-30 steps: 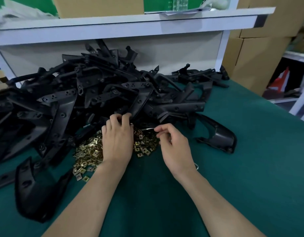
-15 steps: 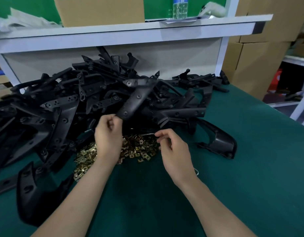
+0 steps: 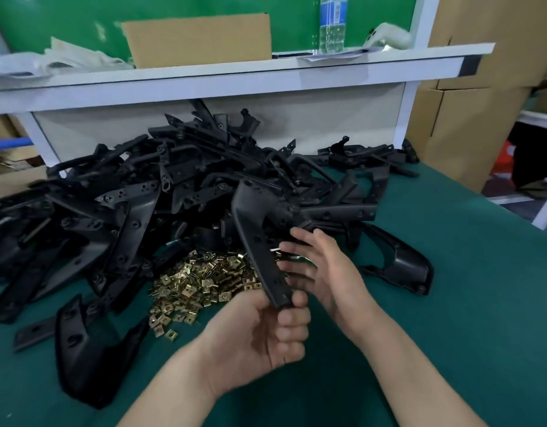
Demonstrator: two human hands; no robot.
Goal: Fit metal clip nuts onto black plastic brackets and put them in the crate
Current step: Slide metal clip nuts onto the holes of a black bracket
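Head view shows the pick is done: 1 second ago the left hand [image 3: 263, 331] was reaching into the pile of brackets [image 3: 136, 211], and now 1 black bracket [image 3: 258, 238] is out of the heap and stands nearly upright in front of the person, its top leaning a little to the left. The right hand [image 3: 327, 266], which hovered low over the clip nuts [image 3: 198, 282], has come up to the bracket's right edge. By my reading, that ends the fetching and starts the fitting; no nut looks seated on this bracket yet.

Left fingers [image 3: 292, 331] are clenched round the bracket's lower end, thumb in front, so the part is held firmly like a handle above the green bench [image 3: 450, 318]. Right fingers [image 3: 289, 246] are half spread and blurred with motion, their tips touching or just beside the bracket's long arm. A small glint of metal shows by those tips, but I cannot tell whether they pinch a clip nut or are simply loose against the plastic.

Loose nuts lie heaped on the bench just left of the held bracket, at the foot of the pile. The crate is nowhere in sight from here
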